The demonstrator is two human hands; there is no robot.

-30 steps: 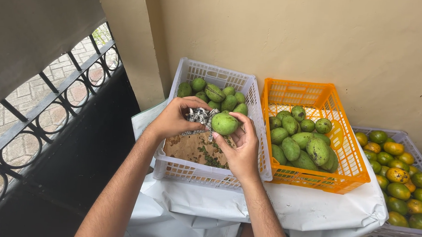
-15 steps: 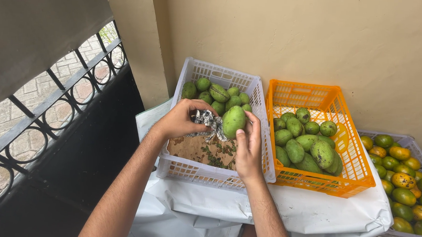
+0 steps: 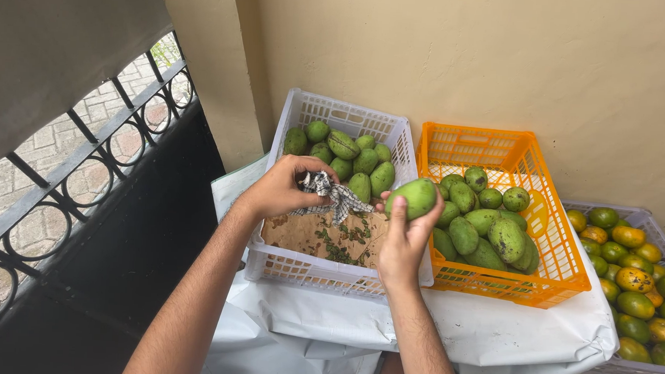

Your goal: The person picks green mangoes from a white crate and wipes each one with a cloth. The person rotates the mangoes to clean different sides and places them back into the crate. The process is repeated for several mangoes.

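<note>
A white sheet covers the surface (image 3: 492,332) directly below your hands, in front of a beige wall. Your right hand (image 3: 405,244) is closed around a green mango (image 3: 417,197), held above the near right corner of the white crate (image 3: 320,270). Half a second ago the fruit stood more upright; it now lies tilted toward the orange crate (image 3: 564,260) on the right. Your left hand (image 3: 283,188) grips a checked cloth (image 3: 332,196) just left of the mango; the cloth has come off the fruit, so wiping appears paused. Beyond your hands, more mangoes fill both crates' far ends. A third crate (image 3: 649,226) sits farther right.
</note>
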